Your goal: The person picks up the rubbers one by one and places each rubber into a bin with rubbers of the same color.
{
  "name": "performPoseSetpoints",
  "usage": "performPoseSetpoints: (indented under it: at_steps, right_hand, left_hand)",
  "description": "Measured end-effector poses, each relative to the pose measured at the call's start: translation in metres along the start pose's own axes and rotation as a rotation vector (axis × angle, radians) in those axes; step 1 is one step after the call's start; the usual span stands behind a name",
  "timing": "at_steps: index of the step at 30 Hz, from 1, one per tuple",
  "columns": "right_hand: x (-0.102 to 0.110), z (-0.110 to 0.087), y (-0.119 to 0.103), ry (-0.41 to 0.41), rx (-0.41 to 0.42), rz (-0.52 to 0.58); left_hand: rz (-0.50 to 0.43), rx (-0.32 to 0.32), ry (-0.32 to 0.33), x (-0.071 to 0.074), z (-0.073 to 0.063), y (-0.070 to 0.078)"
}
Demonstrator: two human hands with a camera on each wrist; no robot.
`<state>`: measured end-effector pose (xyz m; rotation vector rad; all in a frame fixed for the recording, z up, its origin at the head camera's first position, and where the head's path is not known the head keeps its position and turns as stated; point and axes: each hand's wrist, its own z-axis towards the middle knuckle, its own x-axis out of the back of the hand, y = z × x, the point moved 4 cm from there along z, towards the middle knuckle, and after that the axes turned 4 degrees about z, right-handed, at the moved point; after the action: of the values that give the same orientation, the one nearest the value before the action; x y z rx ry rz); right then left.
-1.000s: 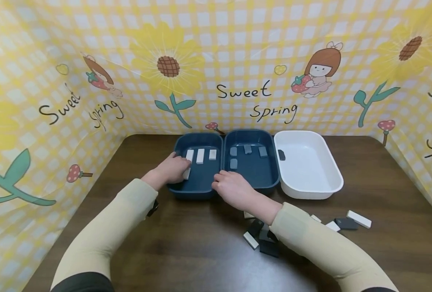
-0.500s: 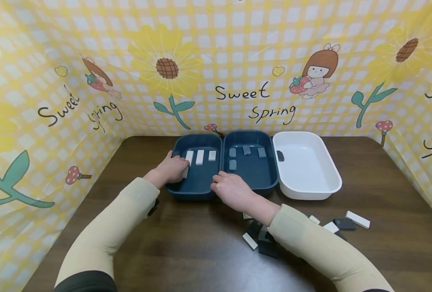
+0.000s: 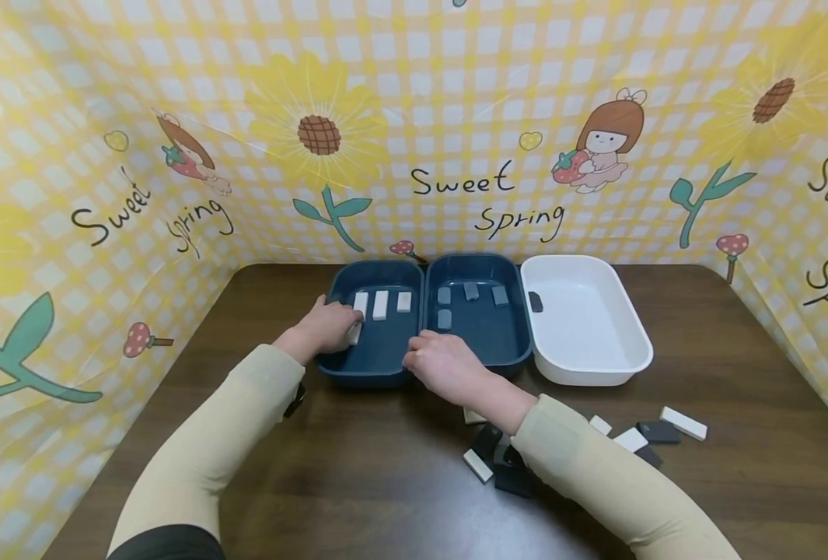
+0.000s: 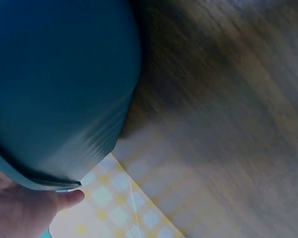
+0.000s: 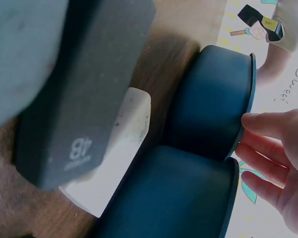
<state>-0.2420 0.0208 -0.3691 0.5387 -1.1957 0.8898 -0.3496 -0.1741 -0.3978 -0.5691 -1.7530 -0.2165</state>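
Your left grip (image 3: 326, 325) reaches over the outer wall of the left blue tray (image 3: 389, 346), smooth moulded plastic, corners rounded. Fingertips lie on or just beside a white block (image 3: 355, 334), oblong and matte, on that tray's floor; cannot tell whether you pinch it. Your right grip (image 3: 448, 362) is slack, fingers loosely bent and apart, holding no block; one fingertip touches the same tray's thin rim. Three more white blocks (image 3: 381, 305) lie in a row farther back. The middle blue tray (image 3: 487, 342) carries four grey blocks (image 3: 445, 320), squarish. The white tray (image 3: 588, 334), smooth-walled, has a dark piece (image 3: 536, 302) at its left side. On the wood-grained tabletop (image 3: 316, 482), dark and white bars (image 3: 479, 467) lie scattered, some overlapping; one dark bar (image 5: 79, 114), corners cut, bears a pale printed "4B".
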Motion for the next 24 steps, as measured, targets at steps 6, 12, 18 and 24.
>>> performPoseSetpoints:
  at_steps: [6, 12, 18, 24]
  right_hand:
    - [0.001, 0.001, 0.001, 0.012, -0.013, 0.051]
    - [0.002, 0.003, 0.006, 0.007, -0.027, 0.084]
    - [0.008, 0.0, 0.009, -0.061, -0.057, 0.155]
    - [0.024, -0.023, 0.013, -0.055, -0.096, 0.182]
  left_hand:
    - [-0.02, 0.013, -0.001, 0.0, -0.001, 0.0]
    - [-0.052, 0.023, -0.015, 0.003, 0.001, -0.001]
    - [-0.046, 0.018, -0.011, 0.007, 0.001, 0.0]
    - [0.017, 0.01, 0.057, 0.016, -0.01, 0.006]
